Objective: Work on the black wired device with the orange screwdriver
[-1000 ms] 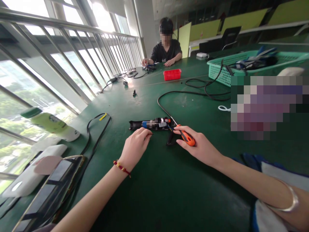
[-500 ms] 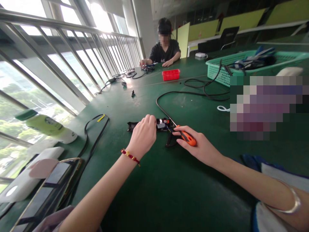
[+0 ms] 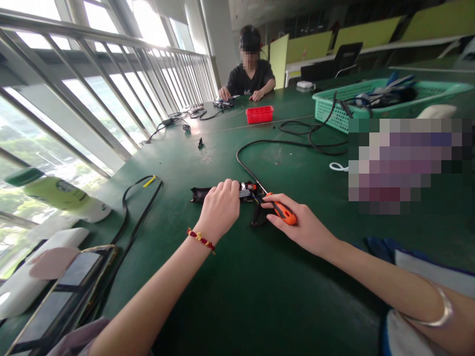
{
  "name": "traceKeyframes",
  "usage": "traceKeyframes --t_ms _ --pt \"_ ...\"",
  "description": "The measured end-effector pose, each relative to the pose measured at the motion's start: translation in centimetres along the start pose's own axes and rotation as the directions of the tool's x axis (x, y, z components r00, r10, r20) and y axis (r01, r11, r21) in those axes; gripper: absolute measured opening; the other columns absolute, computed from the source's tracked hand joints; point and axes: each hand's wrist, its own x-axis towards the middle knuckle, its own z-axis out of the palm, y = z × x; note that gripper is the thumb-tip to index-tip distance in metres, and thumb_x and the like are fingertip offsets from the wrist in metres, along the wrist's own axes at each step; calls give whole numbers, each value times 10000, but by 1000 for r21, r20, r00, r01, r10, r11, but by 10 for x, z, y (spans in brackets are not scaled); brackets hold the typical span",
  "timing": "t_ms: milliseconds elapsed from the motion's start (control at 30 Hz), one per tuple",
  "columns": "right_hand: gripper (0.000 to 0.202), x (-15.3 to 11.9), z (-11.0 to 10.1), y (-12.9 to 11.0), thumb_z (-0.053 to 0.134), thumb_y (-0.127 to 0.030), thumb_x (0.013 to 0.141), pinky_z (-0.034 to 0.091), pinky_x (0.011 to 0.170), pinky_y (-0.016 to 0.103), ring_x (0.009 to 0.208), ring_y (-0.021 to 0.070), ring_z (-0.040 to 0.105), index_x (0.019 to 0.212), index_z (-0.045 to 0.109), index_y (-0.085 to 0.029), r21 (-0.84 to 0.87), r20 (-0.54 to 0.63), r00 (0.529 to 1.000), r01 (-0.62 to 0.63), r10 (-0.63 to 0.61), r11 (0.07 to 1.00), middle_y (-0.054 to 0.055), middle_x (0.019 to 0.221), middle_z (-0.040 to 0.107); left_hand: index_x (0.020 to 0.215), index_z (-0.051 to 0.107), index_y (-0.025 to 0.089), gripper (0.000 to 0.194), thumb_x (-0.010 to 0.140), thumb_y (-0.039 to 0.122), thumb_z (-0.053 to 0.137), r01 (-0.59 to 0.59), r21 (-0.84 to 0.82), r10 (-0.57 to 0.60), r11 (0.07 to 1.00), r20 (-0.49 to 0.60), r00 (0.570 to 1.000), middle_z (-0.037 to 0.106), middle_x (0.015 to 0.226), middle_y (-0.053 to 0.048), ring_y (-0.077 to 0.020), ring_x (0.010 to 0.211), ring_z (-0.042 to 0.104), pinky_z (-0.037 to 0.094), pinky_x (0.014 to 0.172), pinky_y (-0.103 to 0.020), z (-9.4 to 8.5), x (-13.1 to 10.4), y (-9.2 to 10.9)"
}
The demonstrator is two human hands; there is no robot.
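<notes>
A black, long electrical device (image 3: 200, 194) lies on the green table with its housing open, showing wires and small metal and orange parts. My left hand (image 3: 219, 210) is closed over its middle and hides that section. In my right hand (image 3: 306, 225) is a screwdriver (image 3: 285, 213) with an orange and black handle, its shaft slanting up and left to the device's right end. The tip cannot be made out clearly among the parts. Below that end a black piece (image 3: 259, 216) sticks out towards me. A black cable (image 3: 239, 151) curves away close to the screwdriver shaft.
A red tray (image 3: 260, 114) and a green basket (image 3: 330, 111) of cables and tools stand farther back. Across the table sits another person (image 3: 256, 74). At left are a bottle (image 3: 63, 195), a black strap (image 3: 143, 220) and a phone (image 3: 48, 316). Gloves (image 3: 419, 269) lie at right.
The view has shifted slightly, so most things sit a little farther left. Both my hands keep their grip on the device and screwdriver. The other person's hands have moved a little.
</notes>
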Motion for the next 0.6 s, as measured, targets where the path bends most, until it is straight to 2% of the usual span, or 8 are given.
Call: traceKeyframes --t_ms 367,467,600 --pt "306 0 1 1 539 -292 837 437 964 336 1040 177 623 1134 518 -223 -23 7 1000 -6 6 1000 45 1094 656 909 491 147 166 925 205 336 -2 4 2 1000 30 1000 563 867 -83 -222 833 569 403 685 -313 -2 7 3" --pt "308 0 0 1 544 -292 833 439 960 337 1040 181 623 1132 518 -222 -30 8 1000 -12 12 999 47 1095 655 900 496 155 150 920 244 378 38 -37 -37 999 41 998 568 873 -66 -213 823 579 400 657 -297 -4 9 1" --pt "312 0 -2 0 542 -287 835 427 975 330 1055 174 616 1139 513 -223 -22 18 1000 -15 16 1000 48 1105 652 852 507 173 242 933 352 366 130 -119 -127 984 34 991 570 855 -40 -194 774 584 397 613 -286 -4 0 -14"
